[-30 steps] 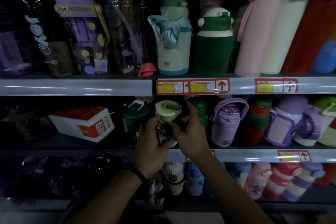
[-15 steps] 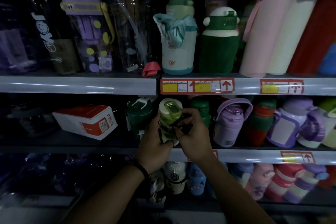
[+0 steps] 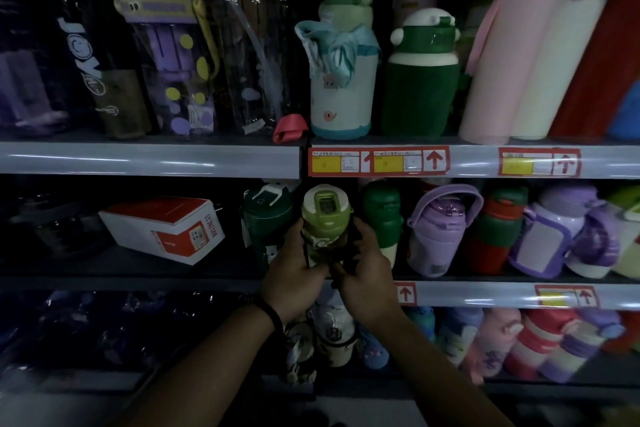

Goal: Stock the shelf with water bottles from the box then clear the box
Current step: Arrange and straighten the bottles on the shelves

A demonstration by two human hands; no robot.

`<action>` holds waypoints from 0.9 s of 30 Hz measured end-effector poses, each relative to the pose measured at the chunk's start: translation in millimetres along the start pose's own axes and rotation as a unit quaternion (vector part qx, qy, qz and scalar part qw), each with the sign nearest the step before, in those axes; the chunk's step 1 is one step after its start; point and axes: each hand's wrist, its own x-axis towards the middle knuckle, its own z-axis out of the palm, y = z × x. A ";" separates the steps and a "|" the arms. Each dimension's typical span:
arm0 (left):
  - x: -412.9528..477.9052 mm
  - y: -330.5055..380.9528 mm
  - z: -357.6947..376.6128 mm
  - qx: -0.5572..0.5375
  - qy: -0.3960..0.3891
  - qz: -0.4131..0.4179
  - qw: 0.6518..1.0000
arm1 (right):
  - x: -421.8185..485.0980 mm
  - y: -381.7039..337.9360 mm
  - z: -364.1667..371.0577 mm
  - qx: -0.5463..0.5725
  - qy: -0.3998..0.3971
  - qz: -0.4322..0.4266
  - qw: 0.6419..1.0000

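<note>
Dim shelf (image 3: 485, 293) — olive-green bottle (image 3: 323, 218), flip lid, black strap; L hand (image 3: 294, 284), R hand (image 3: 367, 277): grip clasped round it.

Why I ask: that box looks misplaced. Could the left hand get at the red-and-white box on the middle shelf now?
Probably not yet: the left hand grips the green bottle with the right hand. Nothing stands before the box, though.

Dim light throughout; the recesses behind the shelving are nearly black; the upper shelf edge (image 3: 149, 159) is a pale glossy strip streaked with reflections; red-framed price labels (image 3: 379, 162) with yellow patches and arrows sit along it; the lower shelf edge (image 3: 485, 295) carries the same kind.
</note>
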 end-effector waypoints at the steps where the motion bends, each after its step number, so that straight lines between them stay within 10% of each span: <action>1: 0.5 -0.7 -0.4 0.003 0.000 -0.001 1.000 | -0.6 0.4 1.2 -0.004 -0.011 0.000 1.000; 18: 5.1 -13.1 1.3 0.040 0.002 -0.024 0.999 | -6.7 6.3 9.7 0.020 0.003 0.018 1.000; 27: -1.5 5.0 36.6 0.060 -0.061 -0.040 0.996 | -4.5 19.6 -14.0 -0.024 0.233 0.045 0.971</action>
